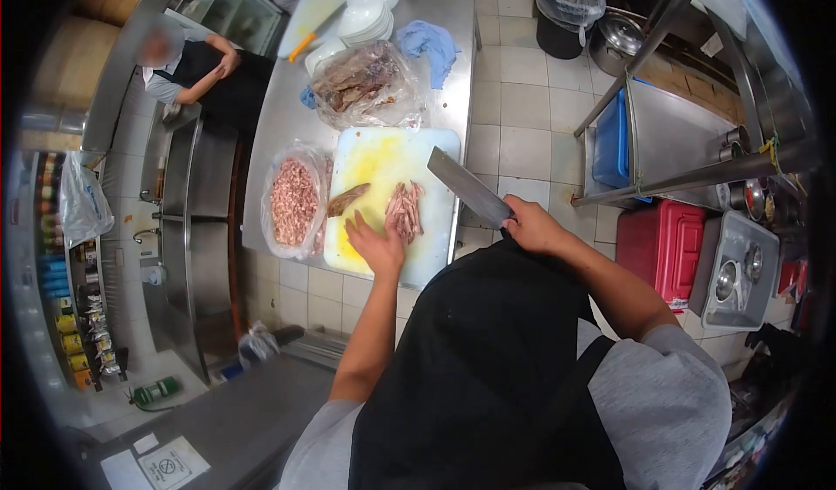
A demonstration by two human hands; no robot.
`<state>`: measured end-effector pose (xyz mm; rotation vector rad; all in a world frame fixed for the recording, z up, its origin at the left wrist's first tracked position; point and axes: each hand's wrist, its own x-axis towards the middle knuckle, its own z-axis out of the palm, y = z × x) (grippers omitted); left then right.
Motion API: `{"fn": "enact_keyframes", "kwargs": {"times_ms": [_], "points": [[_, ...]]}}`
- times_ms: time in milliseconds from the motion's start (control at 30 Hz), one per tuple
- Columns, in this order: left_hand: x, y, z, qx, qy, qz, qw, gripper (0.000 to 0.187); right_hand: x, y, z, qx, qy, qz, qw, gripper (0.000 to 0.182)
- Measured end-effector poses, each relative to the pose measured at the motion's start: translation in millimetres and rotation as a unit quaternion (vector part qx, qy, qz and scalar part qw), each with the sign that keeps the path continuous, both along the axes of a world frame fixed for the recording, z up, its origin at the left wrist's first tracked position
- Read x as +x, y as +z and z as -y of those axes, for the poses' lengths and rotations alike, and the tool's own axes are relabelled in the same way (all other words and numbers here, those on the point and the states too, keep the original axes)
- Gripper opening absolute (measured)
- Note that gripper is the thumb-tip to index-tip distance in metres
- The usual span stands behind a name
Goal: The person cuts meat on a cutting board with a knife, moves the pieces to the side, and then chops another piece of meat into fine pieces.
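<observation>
My right hand [533, 225] is wrapped around the handle of a cleaver [466, 185], whose broad blade angles over the right edge of the white cutting board [357, 152]. My left hand [378, 246] rests low over the board with its fingers spread, the fingertips between a brown chunk of meat [349, 199] and a small pile of sliced meat strips [406, 209]. Left of the board sits a clear plastic bag of diced meat [293, 196]. Behind the board, another plastic bag holds larger dark pieces of meat [355, 79].
The steel table [448, 98] also carries stacked white bowls [366, 21], a blue cloth [428, 44] and an orange-handled knife [302, 47] on a second board. A person [196, 65] stands at left with arms folded. A red bin [659, 248] stands on the floor at right.
</observation>
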<state>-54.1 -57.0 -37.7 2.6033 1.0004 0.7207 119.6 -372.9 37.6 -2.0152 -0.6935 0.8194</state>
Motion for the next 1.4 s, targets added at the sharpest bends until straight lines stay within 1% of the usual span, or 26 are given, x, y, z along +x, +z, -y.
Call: {"fn": "enact_keyframes", "kwargs": {"times_ms": [33,67,100,167,200,267,300,333,400,433,467,533,567,633,667,733,800,900,933,1000,1033,1100,1133,1200,1333,1400], "points": [[-2.7,-5.7,-4.2,-0.115,0.003,0.017,0.993,0.093,0.2,-2.8,-0.2,-0.007,0.003,0.004,1.0,0.025],[-2.8,-12.9,-5.8,-0.112,0.004,0.016,0.994,0.093,0.2,-5.4,-1.2,-0.013,0.005,0.009,1.0,0.025],[1.3,-14.1,-1.6,-0.095,-0.042,-0.008,0.995,0.096,1.3,-7.7,-3.2,-0.012,0.005,0.008,1.0,0.025],[9.8,-18.0,7.6,-0.057,-0.129,-0.029,0.99,0.1,5.0,-11.7,-6.0,-0.07,0.038,0.026,0.996,0.029],[18.2,-4.4,15.0,-0.06,-0.128,-0.029,0.99,0.1,6.4,-12.5,-6.9,-0.072,0.04,0.026,0.996,0.029],[34.3,22.2,26.3,-0.179,-0.245,0.047,0.952,0.096,9.0,-12.3,-10.5,-0.095,0.069,0.053,0.992,0.033],[37.0,20.2,23.0,-0.155,-0.263,0.07,0.95,0.091,9.4,-11.1,-11.2,-0.096,0.072,0.053,0.991,0.033],[35.2,20.1,18.4,-0.156,-0.263,0.07,0.95,0.091,9.8,-9.6,-11.7,-0.103,0.083,0.064,0.989,0.033],[32.7,21.0,4.7,-0.067,-0.237,0.073,0.966,0.089,10.0,-8.5,-12.0,-0.111,0.09,0.073,0.987,0.032],[26.4,18.6,-2.1,-0.044,-0.201,0.085,0.975,0.083,10.4,-8.6,-12.4,-0.121,0.096,0.064,0.986,0.032],[19.7,15.6,-7.4,-0.045,-0.204,0.083,0.974,0.083,10.4,-9.2,-12.1,-0.13,0.102,0.055,0.985,0.031],[6.8,9.5,-14.9,0.026,-0.016,0.067,0.997,0.077,10.1,-10.0,-11.2,-0.13,0.097,0.057,0.985,0.031],[1.3,4.7,-15.7,0.027,-0.016,0.065,0.997,0.077,9.5,-10.3,-11.5,-0.13,0.094,0.061,0.985,0.031],[-7.7,-1.1,-12.8,-0.059,0.085,0.018,0.994,0.071,9.0,-8.9,-13.0,-0.133,0.092,0.058,0.985,0.032],[-9.5,-5.7,-11.3,-0.06,0.087,0.014,0.994,0.071,8.6,-9.3,-12.5,-0.139,0.089,0.057,0.985,0.032],[-0.9,-12.5,-5.8,-0.058,0.036,-0.004,0.998,0.068,9.6,-15.3,-10.6,-0.133,0.09,0.061,0.985,0.033],[12.3,-25.8,-4.1,-0.064,-0.002,0.024,0.998,0.067,14.3,-17.3,-9.2,-0.13,0.099,0.065,0.984,0.033],[34.2,-5.6,10.3,-0.124,-0.025,0.016,0.992,0.065,19.8,-11.6,-9.9,-0.132,0.103,0.058,0.984,0.03],[36.8,-5.7,8.1,-0.156,-0.043,0.013,0.987,0.071,20.2,-11.1,-9.4,-0.136,0.118,0.054,0.982,0.03],[36.3,10.0,12.2,-0.116,-0.118,-0.001,0.986,0.08,23.1,-10.7,-8.7,-0.123,0.112,0.064,0.984,0.029],[36.0,19.1,16.1,-0.119,-0.11,-0.001,0.987,0.08,23.8,-11.1,-8.9,-0.122,0.114,0.06,0.984,0.028],[37.1,30.3,27.8,-0.043,-0.16,-0.044,0.985,0.087,24.9,-8.9,-8.5,-0.124,0.118,0.059,0.983,0.028],[39.0,25.9,33.7,-0.045,-0.154,-0.044,0.986,0.087,26.5,-8.2,-8.5,-0.124,0.116,0.06,0.984,0.028],[46.0,14.0,43.7,-0.004,-0.091,-0.05,0.995,0.086,29.9,-10.4,-8.0,-0.121,0.128,0.074,0.982,0.027],[53.0,-4.6,53.4,-0.041,-0.039,-0.016,0.998,0.083,33.2,-4.4,-10.1,-0.129,0.14,0.082,0.978,0.026],[53.6,-3.2,60.2,-0.028,0.012,-0.068,0.997,0.084,33.4,-6.9,-11.5,-0.133,0.145,0.085,0.977,0.026]]}}
